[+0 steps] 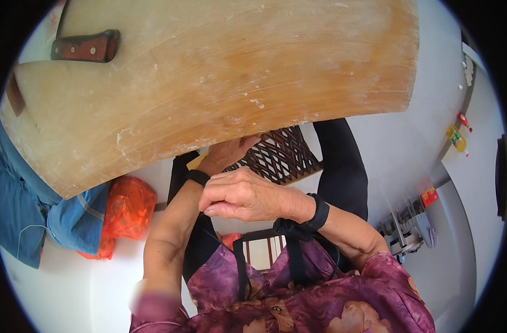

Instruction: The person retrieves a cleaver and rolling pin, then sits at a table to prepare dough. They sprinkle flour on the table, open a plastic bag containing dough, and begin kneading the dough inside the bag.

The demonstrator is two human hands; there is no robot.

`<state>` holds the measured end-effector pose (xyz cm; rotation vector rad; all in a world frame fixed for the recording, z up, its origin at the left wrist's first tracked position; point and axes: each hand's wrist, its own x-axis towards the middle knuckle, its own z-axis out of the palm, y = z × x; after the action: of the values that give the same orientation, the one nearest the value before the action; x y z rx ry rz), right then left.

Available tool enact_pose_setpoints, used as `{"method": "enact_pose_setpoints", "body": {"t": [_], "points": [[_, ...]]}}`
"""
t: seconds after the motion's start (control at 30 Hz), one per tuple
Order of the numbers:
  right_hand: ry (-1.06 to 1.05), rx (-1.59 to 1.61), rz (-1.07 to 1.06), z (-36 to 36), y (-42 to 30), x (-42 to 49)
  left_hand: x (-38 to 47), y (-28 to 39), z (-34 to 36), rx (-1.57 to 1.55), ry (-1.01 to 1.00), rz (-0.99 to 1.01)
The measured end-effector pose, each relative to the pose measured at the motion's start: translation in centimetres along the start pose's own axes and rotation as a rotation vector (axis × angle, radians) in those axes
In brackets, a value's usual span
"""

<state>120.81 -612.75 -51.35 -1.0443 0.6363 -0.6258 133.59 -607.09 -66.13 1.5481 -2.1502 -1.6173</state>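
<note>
My left hand (226, 155) reaches to the near edge of a floury wooden board (278, 70). Its fingers are partly hidden by that edge, and its thumb lies by a dark lattice panel (284, 156) with a pale rim. Whether it grips anything is not visible. My right hand (243, 195) is curled into a loose fist over the left wrist, below the board's edge. Nothing shows in its fingers. On the board's far left lies a knife handle (85, 46), red and black with rivets; a brown wooden piece (14, 96) sits at the left rim.
Blue denim cloth (76, 220) and an orange plastic bag (128, 208) are at the left. My dark-trousered leg (341, 166) stands right of the lattice. Farther right are a yellow bottle (456, 138), a red bottle (464, 121), a red box (429, 196) and a grey rack-like object (422, 229).
</note>
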Motion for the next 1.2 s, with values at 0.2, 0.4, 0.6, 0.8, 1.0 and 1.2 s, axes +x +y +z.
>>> {"method": "enact_pose_setpoints", "body": {"t": [0.2, 0.4, 0.6, 0.8, 1.0, 1.2], "points": [[-0.143, -0.052, 0.039, -1.5, 1.9, -0.9, -0.9, 0.0, 0.4, 0.030, 0.116, 0.076], [-0.178, -0.082, 0.090, -4.9, 0.5, -1.3, -3.3, -0.4, 1.6, 0.034, -0.298, -0.125], [-0.249, -0.019, 0.083, -7.5, -1.3, -0.8, -5.7, -1.7, 3.2, -0.167, -0.499, -0.180], [-0.320, 0.059, 0.064, -9.1, -1.8, -0.8, -5.2, -1.6, 4.0, 0.092, -0.667, -0.141], [-0.408, 0.112, 0.103, -10.1, -2.0, -0.3, -4.3, -1.1, 2.4, -0.001, -0.739, -0.223], [-0.453, 0.234, 0.106, -10.7, -1.5, 0.1, -5.1, -2.0, 3.1, -0.019, -0.332, 0.105]]}}
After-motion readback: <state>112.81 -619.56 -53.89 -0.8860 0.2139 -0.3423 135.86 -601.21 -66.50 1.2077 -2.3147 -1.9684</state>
